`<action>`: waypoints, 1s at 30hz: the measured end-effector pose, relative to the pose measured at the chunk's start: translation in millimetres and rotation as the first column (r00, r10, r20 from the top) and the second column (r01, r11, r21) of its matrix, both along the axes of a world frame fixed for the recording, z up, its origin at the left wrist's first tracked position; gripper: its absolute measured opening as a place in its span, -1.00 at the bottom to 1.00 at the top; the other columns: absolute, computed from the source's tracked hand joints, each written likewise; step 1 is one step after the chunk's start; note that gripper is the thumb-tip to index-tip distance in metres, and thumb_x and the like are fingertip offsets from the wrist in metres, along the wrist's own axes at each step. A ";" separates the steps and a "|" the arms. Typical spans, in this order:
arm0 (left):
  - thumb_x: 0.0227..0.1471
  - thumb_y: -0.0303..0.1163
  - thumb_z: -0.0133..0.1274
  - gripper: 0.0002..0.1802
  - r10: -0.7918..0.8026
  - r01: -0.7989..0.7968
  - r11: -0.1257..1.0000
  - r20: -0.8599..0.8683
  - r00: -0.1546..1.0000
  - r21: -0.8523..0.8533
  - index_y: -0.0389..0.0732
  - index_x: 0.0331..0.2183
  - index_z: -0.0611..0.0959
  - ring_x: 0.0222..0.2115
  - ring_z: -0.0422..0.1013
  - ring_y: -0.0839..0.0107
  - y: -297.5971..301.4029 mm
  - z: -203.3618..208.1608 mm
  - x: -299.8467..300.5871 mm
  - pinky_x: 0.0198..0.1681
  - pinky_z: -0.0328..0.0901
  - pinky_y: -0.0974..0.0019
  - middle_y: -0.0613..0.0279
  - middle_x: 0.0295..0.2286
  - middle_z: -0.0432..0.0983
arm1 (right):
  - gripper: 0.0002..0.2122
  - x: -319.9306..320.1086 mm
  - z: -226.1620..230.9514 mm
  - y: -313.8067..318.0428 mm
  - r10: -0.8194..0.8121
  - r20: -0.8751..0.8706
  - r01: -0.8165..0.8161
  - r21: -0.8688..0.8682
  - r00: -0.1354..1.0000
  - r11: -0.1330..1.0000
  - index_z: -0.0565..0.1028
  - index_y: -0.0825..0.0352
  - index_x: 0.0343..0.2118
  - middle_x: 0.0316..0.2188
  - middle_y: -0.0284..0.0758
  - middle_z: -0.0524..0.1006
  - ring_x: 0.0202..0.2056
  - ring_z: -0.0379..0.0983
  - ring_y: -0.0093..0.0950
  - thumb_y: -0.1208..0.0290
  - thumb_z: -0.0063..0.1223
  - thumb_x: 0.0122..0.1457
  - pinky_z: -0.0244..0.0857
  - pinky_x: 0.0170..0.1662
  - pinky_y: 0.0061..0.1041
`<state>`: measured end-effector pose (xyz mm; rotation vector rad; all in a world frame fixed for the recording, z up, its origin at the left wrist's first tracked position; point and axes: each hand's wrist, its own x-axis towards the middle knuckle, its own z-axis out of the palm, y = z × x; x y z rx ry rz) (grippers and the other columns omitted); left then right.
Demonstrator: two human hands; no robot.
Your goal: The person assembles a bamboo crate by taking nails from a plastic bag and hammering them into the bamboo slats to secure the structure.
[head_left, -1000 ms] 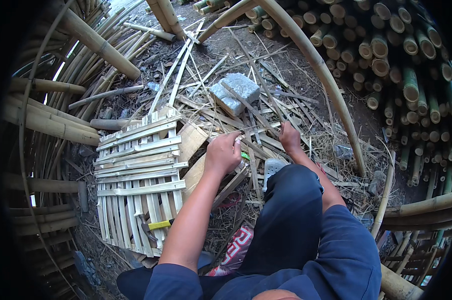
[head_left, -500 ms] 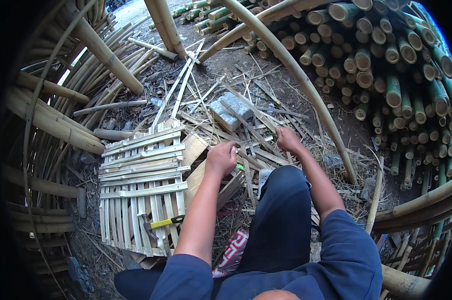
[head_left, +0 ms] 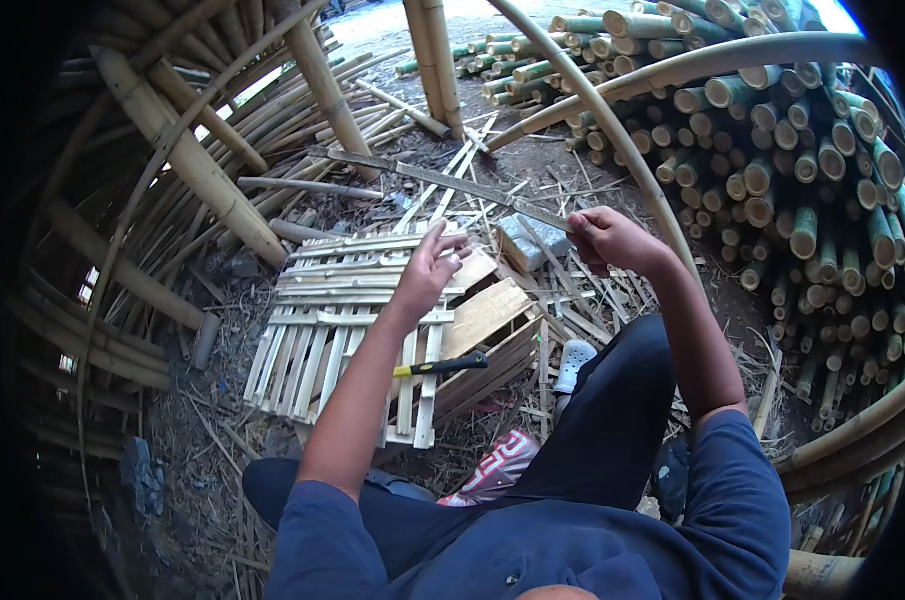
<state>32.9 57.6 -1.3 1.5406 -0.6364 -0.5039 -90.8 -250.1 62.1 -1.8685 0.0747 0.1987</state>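
One end of a long flat bamboo strip (head_left: 478, 190) is pinched in my right hand (head_left: 613, 240). From there the strip stretches leftward and away, raised over the ground litter. My left hand (head_left: 431, 270) hovers above a slatted bamboo panel (head_left: 323, 318), fingers spread with nothing in them. That panel, made of pale crossed slats, rests on a wooden box (head_left: 488, 325). A hammer lies on it; its yellow and black handle (head_left: 448, 366) shows beside my left forearm, which hides the head.
A concrete block (head_left: 528, 243) sits among scattered strips ahead. Cut green bamboo poles (head_left: 763, 180) are stacked at the right. A curved bamboo pole (head_left: 623, 135) rises beside my right hand. Bamboo framing (head_left: 193, 190) stands at the left. A red and white bag (head_left: 498, 467) lies by my legs.
My right hand has lifted the bamboo strip off the litter. My left hand has opened and moved over the panel. The view has shifted, so the surroundings appear farther right.
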 end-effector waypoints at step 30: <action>0.14 -0.46 0.07 -0.11 0.069 -0.441 0.587 0.501 0.863 0.679 -0.28 0.39 0.04 0.39 -0.06 -0.13 282.7 -98.7 -34.6 0.43 -0.05 0.02 -0.14 0.40 -0.13 | -0.51 92.7 -133.2 220.2 0.311 -0.401 -0.341 -0.003 0.862 0.940 0.38 0.31 -0.49 -0.68 -0.51 0.29 -0.67 0.17 -0.65 0.03 -0.28 0.50 0.12 -0.60 -0.49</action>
